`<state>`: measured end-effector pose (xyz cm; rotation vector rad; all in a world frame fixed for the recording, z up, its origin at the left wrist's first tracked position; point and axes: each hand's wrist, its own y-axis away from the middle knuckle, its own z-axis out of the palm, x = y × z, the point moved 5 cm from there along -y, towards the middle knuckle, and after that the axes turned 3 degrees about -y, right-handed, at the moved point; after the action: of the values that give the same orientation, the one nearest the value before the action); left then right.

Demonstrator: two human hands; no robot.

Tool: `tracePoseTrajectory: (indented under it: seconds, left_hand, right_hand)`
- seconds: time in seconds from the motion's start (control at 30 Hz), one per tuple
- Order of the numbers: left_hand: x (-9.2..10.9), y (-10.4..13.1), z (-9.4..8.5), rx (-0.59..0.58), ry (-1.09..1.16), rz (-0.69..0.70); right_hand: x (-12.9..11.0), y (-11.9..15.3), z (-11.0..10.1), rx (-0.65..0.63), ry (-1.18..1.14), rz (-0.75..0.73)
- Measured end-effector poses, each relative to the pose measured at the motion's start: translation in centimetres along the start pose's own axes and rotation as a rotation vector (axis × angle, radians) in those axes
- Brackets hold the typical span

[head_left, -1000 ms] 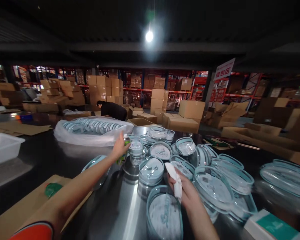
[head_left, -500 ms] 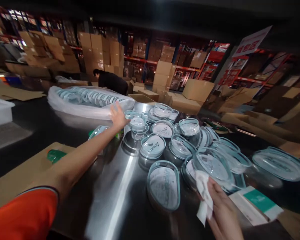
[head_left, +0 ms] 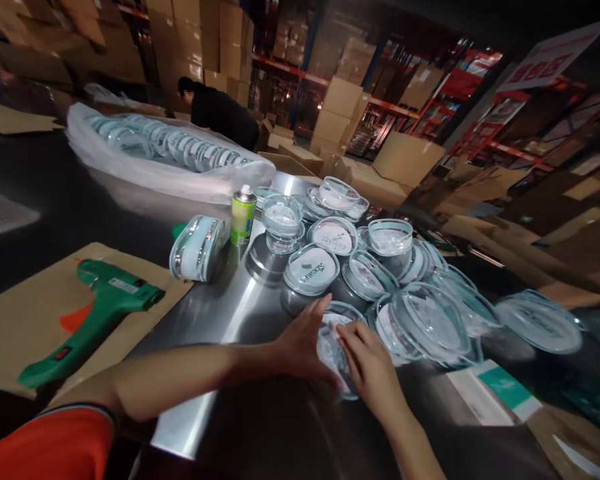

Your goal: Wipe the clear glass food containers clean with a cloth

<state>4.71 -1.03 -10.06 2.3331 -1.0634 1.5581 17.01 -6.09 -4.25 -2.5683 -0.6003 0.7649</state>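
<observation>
One clear plastic case [head_left: 329, 341], rounded in outline with a pale teal rim, sits between the two hands at the near middle of the glossy dark table [head_left: 190, 327]; a white printed sheet shows through it. The left hand [head_left: 304, 343] is spread wide at its left side, thumb well apart from the fingers. The right hand [head_left: 369, 363] is narrow, fingertips bunched over the case; whether they pinch anything cannot be told.

Just beyond and to the right lies a loose cluster of similar cases [head_left: 310, 270], smooth, shiny and curved, some stacked, some leaning. Near its left edge stand a cylindrical green can [head_left: 243, 219] with a white cap and a clear rounded case on its edge [head_left: 197, 250]. A hard green glue gun [head_left: 113, 293] with an orange trigger lies on flat matte cardboard [head_left: 10, 310]. At right rests a white and teal box [head_left: 497, 393].

Farther back, a crinkled, translucent bag [head_left: 180, 181] holds a row of cases. Behind it, a person in dark clothing [head_left: 225, 119] bends near square-edged cartons [head_left: 341, 98].
</observation>
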Motion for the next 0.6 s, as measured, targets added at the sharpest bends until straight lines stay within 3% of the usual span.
tracePoseTrajectory:
  seconds: [0.13,0.27,0.43,0.6]
  left_hand:
    - [-1.2,-0.4,0.2,-0.055,0.13,-0.038]
    - [-1.9,-0.4,0.6,-0.072,0.189,-0.063]
    - [-1.7,-0.6,0.5,-0.089,0.224,-0.055]
    - [-1.7,-0.5,0.6,-0.123,0.21,-0.08]
  right_hand:
    - [-0.3,0.0,1.2,-0.109,0.065,-0.065]
    - [-0.7,0.5,0.9,-0.248,0.068,-0.13]
    - [0.2,0.0,0.4,-0.248,0.105,-0.115]
    - [0.0,0.0,0.7,-0.344,0.082,-0.12]
